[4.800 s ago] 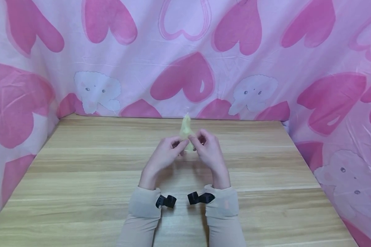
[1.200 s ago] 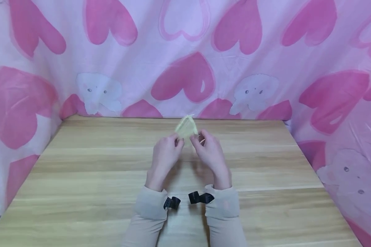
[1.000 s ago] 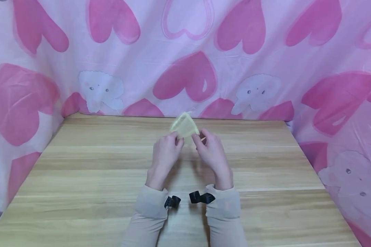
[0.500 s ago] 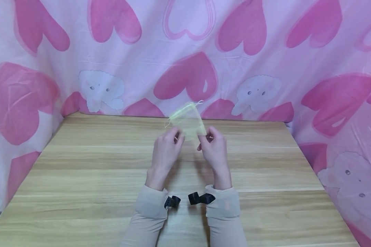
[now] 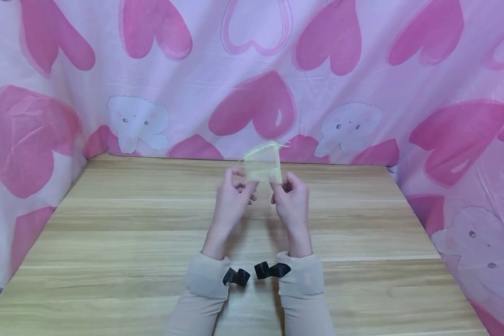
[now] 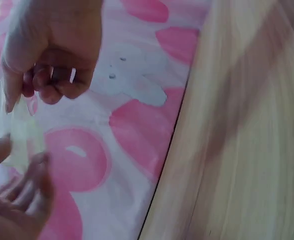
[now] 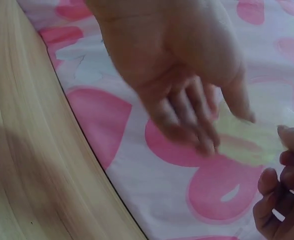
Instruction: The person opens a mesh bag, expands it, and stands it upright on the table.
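Pinching: right hand [image 5: 293, 199], on corner of sheer yellow pouch [image 5: 262, 160]
Left hand [image 5: 230, 200]: fingers parted, thumb at pouch's edge
Pouch: between the hands, slightly beyond — cord loop [image 5: 285, 144] past the right

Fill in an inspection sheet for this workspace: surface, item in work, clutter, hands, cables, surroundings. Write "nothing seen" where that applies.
Surface: wood-grain table, with shadows falling below the hands.
Item in work: one small, sheer yellow bag, held up above the table; no contents visible.
Clutter: nothing seen.
Left hand: thumb against the bag near its lower edge; whether it grips, I cannot tell.
Right hand: pinches the bag near its lower edge.
Wrists: pale sleeves, a black wrist camera at the left cuff and another at the right.
Cables: nothing clearly seen.
Surroundings: pink cloth printed with hearts and white cartoon animals, behind the table and along both sides.
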The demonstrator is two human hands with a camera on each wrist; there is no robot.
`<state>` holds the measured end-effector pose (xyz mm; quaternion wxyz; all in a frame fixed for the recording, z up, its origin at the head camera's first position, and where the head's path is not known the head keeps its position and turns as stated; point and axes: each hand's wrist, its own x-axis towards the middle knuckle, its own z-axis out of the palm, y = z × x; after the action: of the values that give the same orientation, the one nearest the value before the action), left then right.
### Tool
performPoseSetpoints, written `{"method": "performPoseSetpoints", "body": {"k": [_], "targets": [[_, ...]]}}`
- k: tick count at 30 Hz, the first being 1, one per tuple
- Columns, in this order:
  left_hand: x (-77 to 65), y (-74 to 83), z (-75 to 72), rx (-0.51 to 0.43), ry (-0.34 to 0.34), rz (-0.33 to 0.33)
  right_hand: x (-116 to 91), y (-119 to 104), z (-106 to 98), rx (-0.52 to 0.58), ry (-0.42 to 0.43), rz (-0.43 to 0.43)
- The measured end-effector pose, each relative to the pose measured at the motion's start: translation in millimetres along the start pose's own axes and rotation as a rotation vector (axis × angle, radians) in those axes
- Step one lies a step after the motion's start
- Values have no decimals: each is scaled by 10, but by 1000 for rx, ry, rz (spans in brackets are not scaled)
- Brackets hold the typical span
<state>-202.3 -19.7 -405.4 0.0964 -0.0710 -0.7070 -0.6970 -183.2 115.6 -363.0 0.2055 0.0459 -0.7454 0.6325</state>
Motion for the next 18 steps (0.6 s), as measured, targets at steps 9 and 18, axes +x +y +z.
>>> {"method": "performPoseSetpoints", "body": {"k": [9, 18], "targets": [[-16, -27, 105, -47, 47, 28, 78, 364, -2, -36, -107, 32], [-15, -78, 111, 273, 113, 247, 96, 359, -69, -100, -171, 118]]}}
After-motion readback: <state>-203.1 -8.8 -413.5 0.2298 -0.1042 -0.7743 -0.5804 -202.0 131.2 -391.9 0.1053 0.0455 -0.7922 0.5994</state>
